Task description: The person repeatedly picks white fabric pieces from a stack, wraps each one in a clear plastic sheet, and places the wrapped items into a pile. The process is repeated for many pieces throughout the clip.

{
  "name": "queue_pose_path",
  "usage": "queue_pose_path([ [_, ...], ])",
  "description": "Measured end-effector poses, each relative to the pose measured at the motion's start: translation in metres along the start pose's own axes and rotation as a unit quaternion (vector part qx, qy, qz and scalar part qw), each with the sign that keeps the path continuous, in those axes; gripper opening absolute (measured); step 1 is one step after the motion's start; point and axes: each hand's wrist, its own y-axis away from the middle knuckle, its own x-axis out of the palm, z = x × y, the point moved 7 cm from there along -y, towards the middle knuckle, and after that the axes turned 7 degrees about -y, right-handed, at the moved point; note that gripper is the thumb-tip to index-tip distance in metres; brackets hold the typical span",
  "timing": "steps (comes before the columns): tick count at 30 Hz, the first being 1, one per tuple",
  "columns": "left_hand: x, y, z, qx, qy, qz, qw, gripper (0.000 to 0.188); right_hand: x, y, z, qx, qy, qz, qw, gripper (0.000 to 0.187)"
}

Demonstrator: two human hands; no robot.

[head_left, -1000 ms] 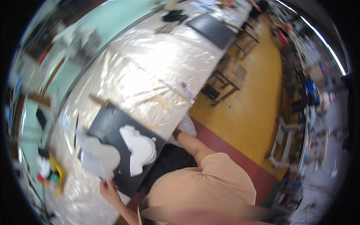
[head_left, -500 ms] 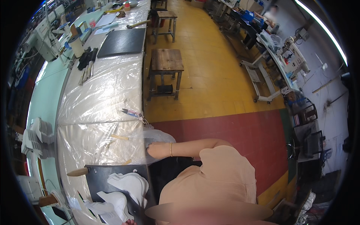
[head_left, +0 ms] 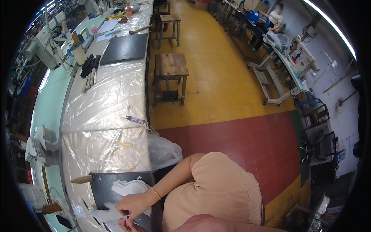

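Note:
My right hand (head_left: 135,204), with a gold bracelet at the wrist, is bent over the white cut pieces with its fingers pinched downward. Just below it, at the lower edge of the view, my left hand (head_left: 126,224) has its fingertips drawn together. The fingertips of both hands nearly meet at a small whitish spot that is too small to name. Stacked white curved pieces (head_left: 129,187) lie on a black board (head_left: 104,191), partly covered by my right hand. More white pieces (head_left: 103,215) fan out to the left of my hands.
A wooden handle (head_left: 82,179) juts from the board's left edge. A clear plastic bag (head_left: 166,150) hangs off the table's side. Pens (head_left: 134,119) lie on the plastic-covered table (head_left: 104,100). White stacks (head_left: 40,145) stand at the left. Wooden stools (head_left: 171,65) line the aisle; a person (head_left: 275,20) sits far right.
My right hand has left the plastic bag at the table's edge and come down to my left hand over the white pieces. My left hand has moved slightly up and left.

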Motion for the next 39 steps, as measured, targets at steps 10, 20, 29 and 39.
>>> queue_pose_path([
  [10, 0.021, -0.015, -0.007, -0.006, -0.008, 0.04, 0.999, 0.036, -0.019, 0.008, 0.0, 0.071, -0.089, -0.081, 0.99, 0.019],
  [20, 0.026, -0.018, -0.01, -0.013, -0.013, 0.056, 0.998, 0.038, -0.019, 0.007, -0.008, 0.054, -0.024, -0.093, 0.994, 0.017],
  [29, 0.03, -0.013, -0.013, -0.018, -0.006, 0.05, 0.999, 0.039, 0.008, 0.008, 0.008, -0.14, 0.169, -0.046, 0.974, 0.013],
  [39, 0.027, -0.006, -0.012, -0.027, -0.005, 0.037, 0.999, 0.041, -0.003, -0.011, -0.055, 0.237, -0.323, -0.075, 0.913, 0.025],
])
